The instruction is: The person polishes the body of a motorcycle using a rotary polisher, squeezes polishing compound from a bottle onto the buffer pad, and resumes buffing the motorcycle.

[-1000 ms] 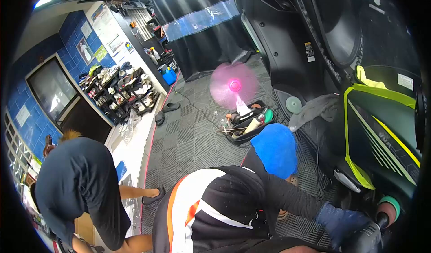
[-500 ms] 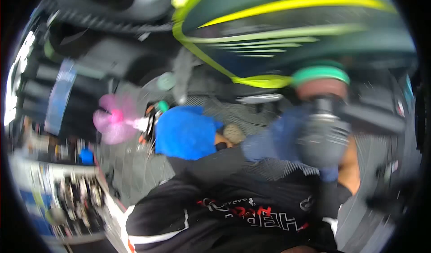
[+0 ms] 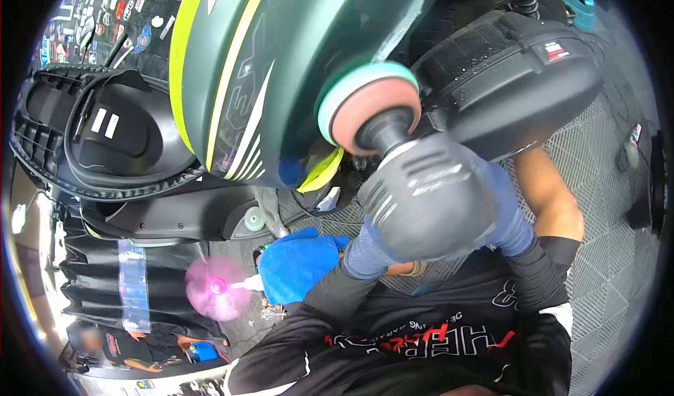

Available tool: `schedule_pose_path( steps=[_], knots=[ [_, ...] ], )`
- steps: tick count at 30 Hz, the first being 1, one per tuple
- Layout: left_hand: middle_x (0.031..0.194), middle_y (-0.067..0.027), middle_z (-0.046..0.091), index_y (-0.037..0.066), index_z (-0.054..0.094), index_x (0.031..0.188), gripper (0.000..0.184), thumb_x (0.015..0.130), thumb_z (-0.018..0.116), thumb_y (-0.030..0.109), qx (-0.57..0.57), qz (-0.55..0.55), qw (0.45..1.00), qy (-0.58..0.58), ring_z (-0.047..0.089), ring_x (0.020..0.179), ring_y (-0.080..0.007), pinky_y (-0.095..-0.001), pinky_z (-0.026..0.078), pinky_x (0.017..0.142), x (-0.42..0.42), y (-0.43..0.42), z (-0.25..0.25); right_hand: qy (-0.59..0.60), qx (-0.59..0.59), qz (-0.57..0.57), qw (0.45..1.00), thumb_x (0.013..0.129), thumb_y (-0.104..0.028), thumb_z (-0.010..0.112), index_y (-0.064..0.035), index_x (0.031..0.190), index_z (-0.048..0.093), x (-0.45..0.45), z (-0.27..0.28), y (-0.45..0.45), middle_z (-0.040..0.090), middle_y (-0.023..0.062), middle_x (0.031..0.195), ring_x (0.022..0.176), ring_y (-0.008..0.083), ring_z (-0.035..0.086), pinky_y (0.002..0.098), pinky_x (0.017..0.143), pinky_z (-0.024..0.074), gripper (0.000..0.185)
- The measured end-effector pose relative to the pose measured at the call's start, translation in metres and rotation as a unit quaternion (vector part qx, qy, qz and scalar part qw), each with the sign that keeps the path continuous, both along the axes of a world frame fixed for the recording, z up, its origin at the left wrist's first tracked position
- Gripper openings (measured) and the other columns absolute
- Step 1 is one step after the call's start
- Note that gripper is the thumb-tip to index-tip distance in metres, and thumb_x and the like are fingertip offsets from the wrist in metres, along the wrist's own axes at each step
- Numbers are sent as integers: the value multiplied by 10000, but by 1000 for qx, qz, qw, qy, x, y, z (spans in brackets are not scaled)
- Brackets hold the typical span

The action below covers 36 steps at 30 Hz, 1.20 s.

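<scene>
A polisher (image 3: 428, 199) with a black housing fills the middle of the view. My left hand (image 3: 371, 250), in a dark blue glove, grips it from the left side. On its right side my right hand (image 3: 507, 217) grips it too, in the same kind of glove; the fingers of both are mostly hidden behind the housing. The pink and teal foam pad (image 3: 379, 104) lies against the lower right part of a glossy dark green motorcycle body panel (image 3: 302, 59) with yellow and white stripes. I cannot tell whether the pad is spinning.
A black motorcycle part (image 3: 519, 94) and a tyre are right of the panel. A black seat-like part (image 3: 112, 126) is at left. Below lie a blue cloth (image 3: 298, 262) and a pink fan (image 3: 217, 287). Another person (image 3: 130, 343) is at the lower left.
My view has swung round and sharpened from a blur. The polisher, still in both hands, now appears further left and larger, with the green panel more upright.
</scene>
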State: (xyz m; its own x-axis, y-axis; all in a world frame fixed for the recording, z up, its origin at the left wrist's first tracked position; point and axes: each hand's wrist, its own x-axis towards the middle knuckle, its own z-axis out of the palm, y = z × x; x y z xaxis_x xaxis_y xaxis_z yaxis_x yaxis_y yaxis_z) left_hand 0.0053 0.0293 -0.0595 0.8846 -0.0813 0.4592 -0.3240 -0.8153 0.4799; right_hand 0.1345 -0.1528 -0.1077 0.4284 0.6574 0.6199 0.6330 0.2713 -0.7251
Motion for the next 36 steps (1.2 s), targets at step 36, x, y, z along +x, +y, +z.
schedule_pose_path(
  steps=[36],
  knots=[
    [1468,-156,570,72,531,1472,744,850,832,350,-66,-50,993,-85,545,1368,-318,-437,437,1162,10,-6,5,25,-28,-10,999,639,-574,938,22,1468,503,3,-45,8,666,230,1348,1205,358,691,454,1028,547,1110]
  ],
)
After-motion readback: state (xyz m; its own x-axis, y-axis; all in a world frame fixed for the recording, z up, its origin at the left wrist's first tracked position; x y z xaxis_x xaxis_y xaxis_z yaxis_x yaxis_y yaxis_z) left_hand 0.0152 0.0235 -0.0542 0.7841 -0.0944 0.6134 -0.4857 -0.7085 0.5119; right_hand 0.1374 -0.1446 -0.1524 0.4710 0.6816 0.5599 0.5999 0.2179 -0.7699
